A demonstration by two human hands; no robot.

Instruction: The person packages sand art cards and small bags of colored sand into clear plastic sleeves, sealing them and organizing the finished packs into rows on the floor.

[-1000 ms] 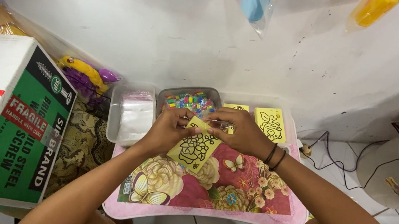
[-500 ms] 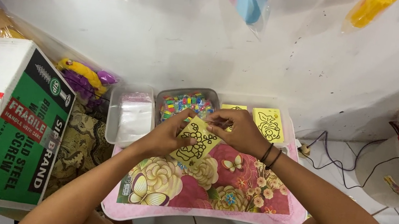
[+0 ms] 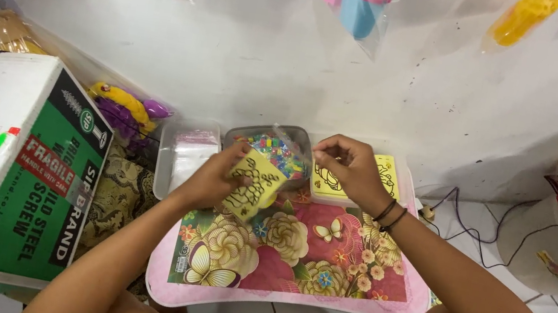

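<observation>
Two hands busy over a flowery bench

The left hand (image 3: 214, 177) is closed around a yellow card (image 3: 255, 184) with black drawings, held up above the pink flowery bench (image 3: 291, 258). The right hand (image 3: 346, 164) pinches a thin clear bag (image 3: 287, 141) over a tub of colourful beads (image 3: 278, 155), beside a stack of yellow cards (image 3: 387, 169).

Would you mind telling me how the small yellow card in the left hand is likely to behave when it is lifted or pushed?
The yellow card looks thin and flat, so probably light. The left hand holds it tilted by one side and it shows no droop, so it seems fairly stiff. Being flat, it should slide rather than roll on the floral tray.
</observation>
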